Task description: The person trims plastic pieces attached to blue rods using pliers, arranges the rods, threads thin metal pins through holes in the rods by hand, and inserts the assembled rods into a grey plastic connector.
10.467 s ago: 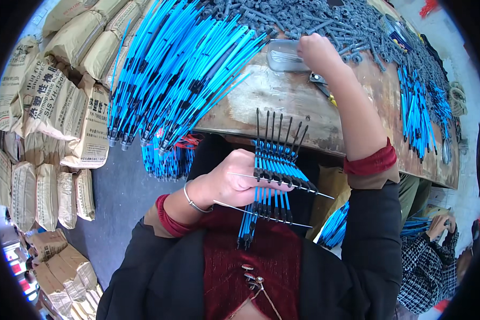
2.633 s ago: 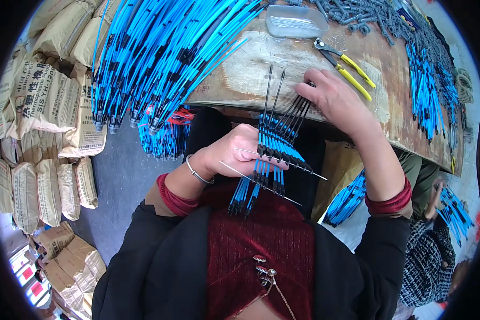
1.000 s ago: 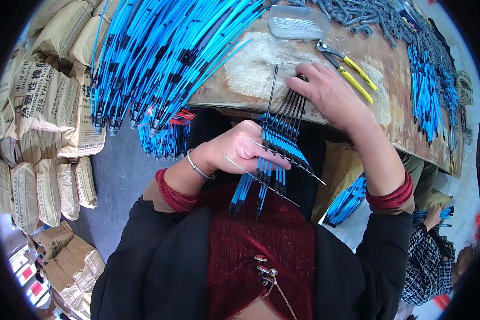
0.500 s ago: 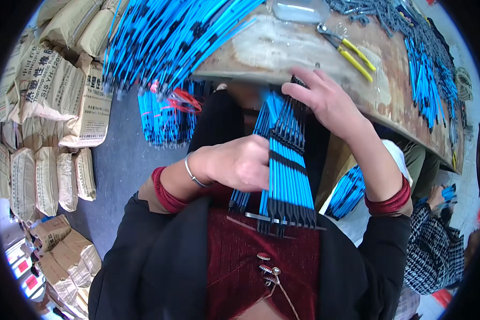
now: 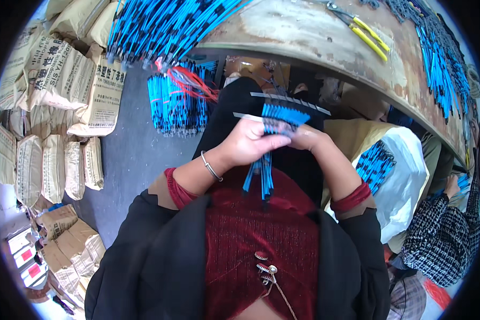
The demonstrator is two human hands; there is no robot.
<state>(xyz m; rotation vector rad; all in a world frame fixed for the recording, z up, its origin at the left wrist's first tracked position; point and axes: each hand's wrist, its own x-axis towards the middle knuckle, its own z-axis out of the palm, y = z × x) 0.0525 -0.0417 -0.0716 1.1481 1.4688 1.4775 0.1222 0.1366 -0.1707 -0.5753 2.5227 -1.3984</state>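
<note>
Over my lap I hold a fanned bundle of thin blue rods with black bands and tips. My left hand is closed round its narrow middle, thumb across the front. Against the bundle's other side presses my right hand, its fingers mostly hidden behind the rods and my left hand. Two flat pale strips lie across the fan's wide end, which points away from me. Several loose rod ends hang below my hands toward my chest.
A large pile of blue rods and yellow-handled pliers lie on the worn wooden table. Banded bundles stand on the floor at left, near paper sacks. At right are a white sack and a co-worker's hand.
The fan has flipped: its wide end with the strips was toward my chest and now points away. My right hand has come down from the far end to beside my left hand.
</note>
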